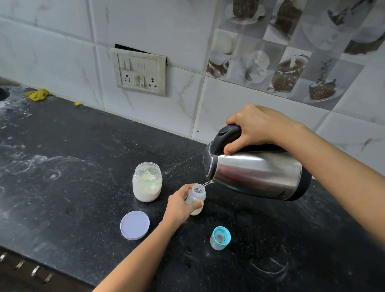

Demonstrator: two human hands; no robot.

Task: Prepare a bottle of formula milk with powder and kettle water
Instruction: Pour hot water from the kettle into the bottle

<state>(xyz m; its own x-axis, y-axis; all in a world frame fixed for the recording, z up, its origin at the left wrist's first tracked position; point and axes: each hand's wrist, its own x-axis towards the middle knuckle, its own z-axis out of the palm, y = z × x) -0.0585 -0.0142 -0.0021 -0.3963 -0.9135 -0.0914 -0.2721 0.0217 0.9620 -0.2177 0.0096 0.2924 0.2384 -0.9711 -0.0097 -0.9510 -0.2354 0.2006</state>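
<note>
Water (208, 184) trickles, barely visible, from the tilted kettle (256, 174) gripped at its handle by the right hand (256, 127); the left hand (179, 206) wraps the baby bottle (197, 192), hiding its middle.

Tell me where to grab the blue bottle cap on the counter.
Pinch the blue bottle cap across its round side wall, coming from above. It stands on end on the countertop, apart from the baby bottle, so both sides are free.
</note>
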